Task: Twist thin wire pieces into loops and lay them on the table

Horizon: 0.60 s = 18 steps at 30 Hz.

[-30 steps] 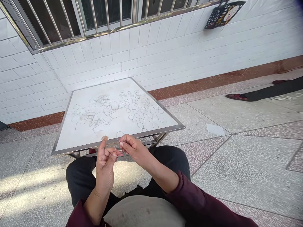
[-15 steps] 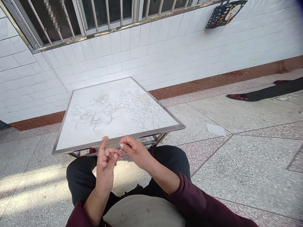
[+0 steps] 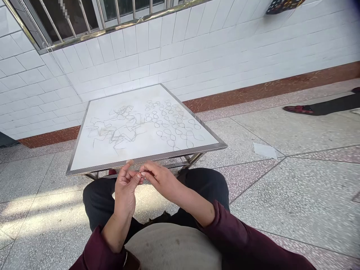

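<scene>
A white tiled wall (image 3: 239,60) crosses the back, a reddish-brown skirting band (image 3: 267,83) along its foot. Metal bars (image 3: 116,11) front a window (image 3: 126,9) at upper left, with a thin cord (image 3: 66,77) below its corner. A dark patterned bag (image 3: 282,6) is cut off at the top. On the speckled floor (image 3: 298,202) lies a white sheet (image 3: 264,150); beyond it, another person's dark trouser leg (image 3: 334,106) ends in a red shoe (image 3: 298,109).

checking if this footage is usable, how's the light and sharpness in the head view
Head view: sunlight lays bright bands across the floor at lower left; head view: floor speckle smears toward the right edge; head view: wires on the white tabletop look thin and faint, fine detail is lost where the left hand and right hand meet.
</scene>
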### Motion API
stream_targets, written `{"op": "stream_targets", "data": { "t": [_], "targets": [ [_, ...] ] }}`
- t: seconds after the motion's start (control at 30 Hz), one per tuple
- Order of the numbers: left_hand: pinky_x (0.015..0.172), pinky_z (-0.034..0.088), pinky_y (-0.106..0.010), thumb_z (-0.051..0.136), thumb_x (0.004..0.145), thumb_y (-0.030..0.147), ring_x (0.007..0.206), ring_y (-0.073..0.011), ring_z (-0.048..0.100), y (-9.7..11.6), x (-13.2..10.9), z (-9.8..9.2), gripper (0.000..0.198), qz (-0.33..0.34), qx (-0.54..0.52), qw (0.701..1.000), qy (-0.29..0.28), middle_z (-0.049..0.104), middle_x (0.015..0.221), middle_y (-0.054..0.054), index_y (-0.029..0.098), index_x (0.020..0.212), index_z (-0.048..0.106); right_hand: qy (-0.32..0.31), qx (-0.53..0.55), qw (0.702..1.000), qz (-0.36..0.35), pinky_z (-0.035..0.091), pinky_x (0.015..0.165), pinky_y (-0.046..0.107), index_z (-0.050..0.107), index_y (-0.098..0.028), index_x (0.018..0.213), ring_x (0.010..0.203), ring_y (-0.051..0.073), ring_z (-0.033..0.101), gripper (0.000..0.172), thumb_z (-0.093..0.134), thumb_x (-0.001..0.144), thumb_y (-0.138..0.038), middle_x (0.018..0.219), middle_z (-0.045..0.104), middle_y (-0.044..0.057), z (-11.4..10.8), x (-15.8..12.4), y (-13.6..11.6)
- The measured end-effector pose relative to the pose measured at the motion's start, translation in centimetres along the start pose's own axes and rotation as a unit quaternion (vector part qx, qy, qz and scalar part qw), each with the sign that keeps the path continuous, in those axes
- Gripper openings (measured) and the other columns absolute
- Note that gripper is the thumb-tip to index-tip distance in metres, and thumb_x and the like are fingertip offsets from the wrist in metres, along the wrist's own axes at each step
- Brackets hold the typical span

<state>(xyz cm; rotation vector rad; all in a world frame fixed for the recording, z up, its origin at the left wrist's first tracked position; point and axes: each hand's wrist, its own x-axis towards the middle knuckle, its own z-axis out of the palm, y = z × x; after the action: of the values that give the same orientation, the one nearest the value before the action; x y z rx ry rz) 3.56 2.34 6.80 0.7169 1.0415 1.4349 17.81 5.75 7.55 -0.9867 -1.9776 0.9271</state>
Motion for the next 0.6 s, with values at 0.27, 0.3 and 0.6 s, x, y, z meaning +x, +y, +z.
{"op": "stream_targets", "data": {
  "t": [0.27, 0.3, 0.6],
  "targets": [
    [0.069, 0.047, -0.025, 0.083, 0.069, 0.027, 0.063, -0.0103, 0.059, 0.31, -0.05, -0.1, 0.055, -0.01, -0.003, 1.0, 0.002, 0.063, 0.067, 0.005, 0.019, 0.119, 0.062, -0.014, 0.029, 0.999, -0.009, 0.043, 0.074, 0.031, 0.061, -0.024, 0.088, 0.082, 0.019, 0.058, 0.015, 0.048, 0.096, -0.024, 0.084, 0.065, 0.003, -0.33, 0.01, 0.23],
    [0.069, 0.047, -0.025, 0.083, 0.069, 0.027, 0.064, -0.0102, 0.059, 0.28, -0.05, -0.11, 0.055, -0.007, -0.002, 1.0, 0.001, 0.064, 0.067, 0.005, 0.019, 0.12, 0.061, -0.019, 0.04, 0.999, -0.003, 0.044, 0.074, 0.031, 0.062, -0.024, 0.089, 0.082, 0.019, 0.058, 0.016, 0.048, 0.097, -0.026, 0.084, 0.065, 0.003, -0.4, 0.02, 0.22],
    [0.072, 0.049, -0.027, 0.079, 0.074, 0.028, 0.067, -0.0111, 0.059, 0.23, -0.15, -0.28, 0.053, 0.031, 0.047, 0.998, -0.01, 0.064, 0.071, 0.004, 0.021, 0.123, 0.059, -0.022, 0.081, 0.996, 0.032, 0.047, 0.069, 0.031, 0.065, -0.024, 0.091, 0.08, 0.019, 0.058, 0.02, 0.046, 0.096, -0.028, 0.084, 0.064, 0.003, -0.45, 0.0, 0.0]
  ]
}}
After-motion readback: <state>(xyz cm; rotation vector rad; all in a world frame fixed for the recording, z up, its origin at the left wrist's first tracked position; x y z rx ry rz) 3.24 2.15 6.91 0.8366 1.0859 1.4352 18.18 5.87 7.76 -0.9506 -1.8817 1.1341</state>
